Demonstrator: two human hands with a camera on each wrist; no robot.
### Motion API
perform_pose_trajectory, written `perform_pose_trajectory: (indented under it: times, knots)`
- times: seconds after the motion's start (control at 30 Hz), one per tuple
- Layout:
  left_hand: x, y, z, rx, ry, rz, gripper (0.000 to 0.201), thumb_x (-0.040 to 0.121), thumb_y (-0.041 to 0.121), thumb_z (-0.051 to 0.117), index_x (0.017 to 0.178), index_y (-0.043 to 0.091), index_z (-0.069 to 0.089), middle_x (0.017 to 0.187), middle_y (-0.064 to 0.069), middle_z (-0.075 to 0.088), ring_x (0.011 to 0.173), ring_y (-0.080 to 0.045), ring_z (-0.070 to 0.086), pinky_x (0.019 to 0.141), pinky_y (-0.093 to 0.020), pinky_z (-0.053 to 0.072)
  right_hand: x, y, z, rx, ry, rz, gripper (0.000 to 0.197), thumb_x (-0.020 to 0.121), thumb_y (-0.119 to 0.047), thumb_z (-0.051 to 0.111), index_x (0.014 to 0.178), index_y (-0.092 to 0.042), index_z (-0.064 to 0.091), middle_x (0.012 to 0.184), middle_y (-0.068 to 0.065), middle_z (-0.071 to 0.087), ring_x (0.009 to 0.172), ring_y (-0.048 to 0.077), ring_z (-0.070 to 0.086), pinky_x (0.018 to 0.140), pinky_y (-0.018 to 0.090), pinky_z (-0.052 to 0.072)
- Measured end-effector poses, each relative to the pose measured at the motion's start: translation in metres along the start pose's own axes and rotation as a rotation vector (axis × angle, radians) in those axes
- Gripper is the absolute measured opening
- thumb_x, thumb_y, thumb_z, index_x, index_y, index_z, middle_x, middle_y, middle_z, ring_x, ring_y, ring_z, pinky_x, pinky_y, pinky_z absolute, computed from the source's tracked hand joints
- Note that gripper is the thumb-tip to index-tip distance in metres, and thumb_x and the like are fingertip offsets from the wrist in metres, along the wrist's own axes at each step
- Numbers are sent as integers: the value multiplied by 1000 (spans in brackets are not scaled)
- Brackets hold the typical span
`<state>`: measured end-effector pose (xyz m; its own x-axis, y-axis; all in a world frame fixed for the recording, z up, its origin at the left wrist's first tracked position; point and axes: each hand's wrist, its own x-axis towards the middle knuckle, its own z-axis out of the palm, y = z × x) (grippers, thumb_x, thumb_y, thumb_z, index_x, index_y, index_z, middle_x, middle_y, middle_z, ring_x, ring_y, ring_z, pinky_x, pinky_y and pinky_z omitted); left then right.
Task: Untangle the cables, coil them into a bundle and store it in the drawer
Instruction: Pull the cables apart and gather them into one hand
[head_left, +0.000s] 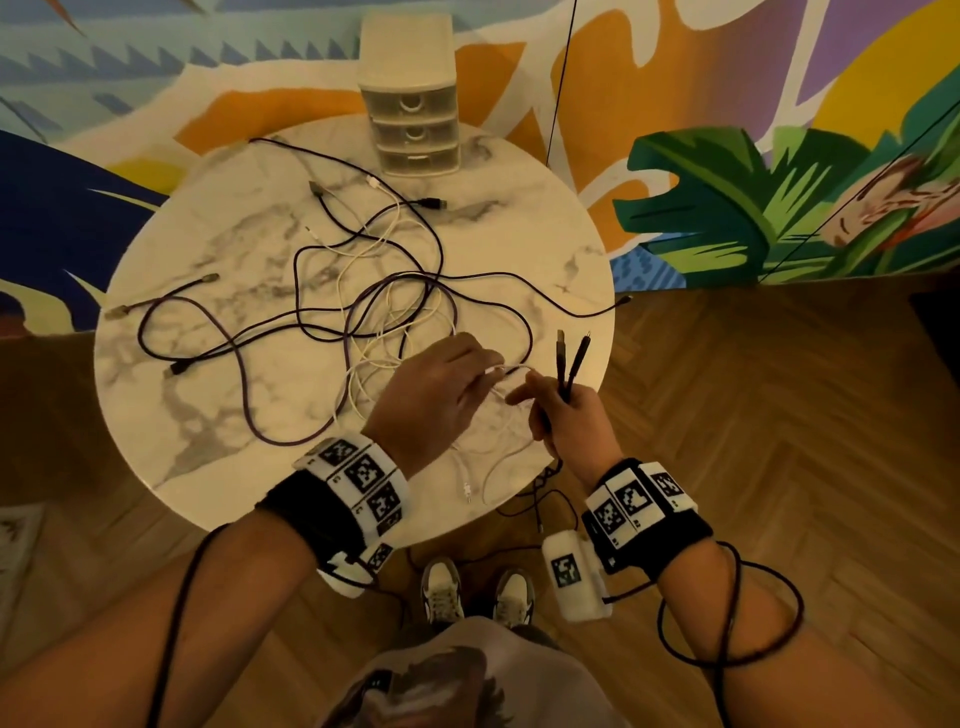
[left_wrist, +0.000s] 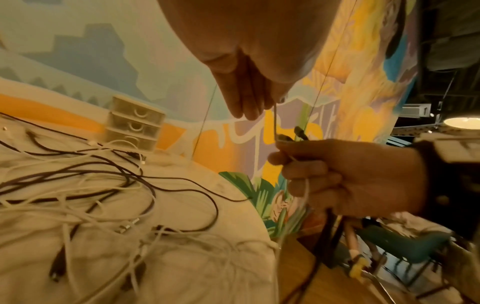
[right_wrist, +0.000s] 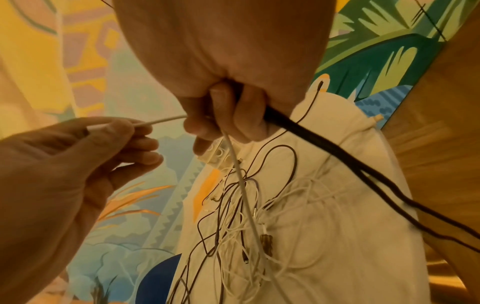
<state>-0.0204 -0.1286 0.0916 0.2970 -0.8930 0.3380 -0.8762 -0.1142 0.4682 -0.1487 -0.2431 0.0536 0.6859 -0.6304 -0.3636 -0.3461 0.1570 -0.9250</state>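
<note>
Over the marble table's near edge (head_left: 171, 467), her left hand (head_left: 431, 400) pinches a white cable (right_wrist: 161, 120) — the right hand (head_left: 576, 421) grips it plus two black cables (head_left: 571, 364) — beside the tangle (head_left: 363, 312).

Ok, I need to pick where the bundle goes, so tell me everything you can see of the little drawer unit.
The drawer unit is a small cream plastic chest with three stacked translucent drawers, each with a curved pull. All three look closed; their contents cannot be made out. It stands upright at the far edge of the round marble table, against the painted wall. Neither hand touches it, and the nearest cable ends lie just in front of it.
</note>
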Motion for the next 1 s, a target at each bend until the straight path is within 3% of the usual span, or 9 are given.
perform_pose_trajectory:
  times: [0.13, 0.2, 0.37, 0.47, 0.53, 0.67, 0.8, 0.9, 1.0]
  knots:
    - [-19, 24, 29, 11, 5, -47, 22, 93, 21, 54, 102, 6, 67, 87, -6, 66, 74, -16, 61, 61, -25, 50, 5, -4, 8, 114, 87, 36, 42, 98, -33, 47, 60, -21, 60, 44, -2, 46, 38, 10, 35, 43, 24, 29]
    - [-19, 24, 32, -4, 43, -94, 20, 93, 21, 55, 102, 7, 68, 86, -4, 67, 72, -15, 61, 59, -30, 52, 4, -1, 9, 165, 104, 57, 41, 98, -35, 47, 63, -19, 62, 44, -3, 44, 39, 10, 34, 44, 26, 27]
    - [-5, 7, 16, 49, 84, -90, 24, 95, 29, 53, 90, 12, 69, 72, 2, 64, 58, -10, 53, 53, -24, 43, 2, 3, 7, 89, 93, 33, 46, 100, -35, 40, 75, -8, 67, 44, -2, 40, 37, 10, 31, 40, 23, 26]
    - [-5, 6, 14, -14, 21, -189, 38, 94, 42, 46, 72, 15, 63, 58, 5, 55, 51, -10, 46, 50, -26, 37, 3, -2, 4, 175, 17, 79, 45, 102, -31, 38, 75, -8, 66, 46, 1, 46, 36, 11, 29, 38, 22, 23]
    - [1, -2, 9, -85, -38, -306, 45, 91, 50, 43, 64, 17, 56, 54, 2, 54, 50, -14, 49, 51, -33, 40, 1, -1, -3, 143, -68, 70, 45, 103, -30, 34, 85, -7, 69, 54, 5, 56, 38, 12, 30, 37, 21, 21]
    - [29, -6, -15, -269, -231, -367, 44, 92, 43, 50, 68, 6, 57, 60, -11, 58, 57, -25, 55, 62, -43, 46, -7, 0, -17, 196, -197, 69, 45, 98, -26, 31, 102, -3, 69, 69, 11, 60, 48, 18, 22, 43, 27, 12]
    - [52, 11, -21, -257, -503, -267, 36, 93, 32, 52, 71, 4, 57, 63, -11, 57, 58, -23, 51, 57, -34, 42, -10, -18, -15, 149, -263, -36, 42, 83, -28, 35, 86, -13, 74, 63, 10, 57, 47, 14, 26, 44, 25, 18]
    - [61, 20, -18, -279, -514, -239, 32, 93, 31, 52, 72, 8, 55, 64, -3, 56, 57, -13, 46, 57, -26, 36, -12, -29, -10, 102, -301, -105, 36, 86, -22, 43, 69, -22, 75, 55, 8, 54, 43, 10, 33, 45, 21, 21]
    - [63, 24, -15, -319, -454, -220, 30, 91, 29, 57, 68, 11, 50, 62, 1, 49, 56, -8, 41, 56, -22, 33, -13, -31, -8, 55, -294, -125, 36, 98, -9, 40, 79, -5, 71, 50, -3, 55, 42, 4, 41, 46, 13, 31]
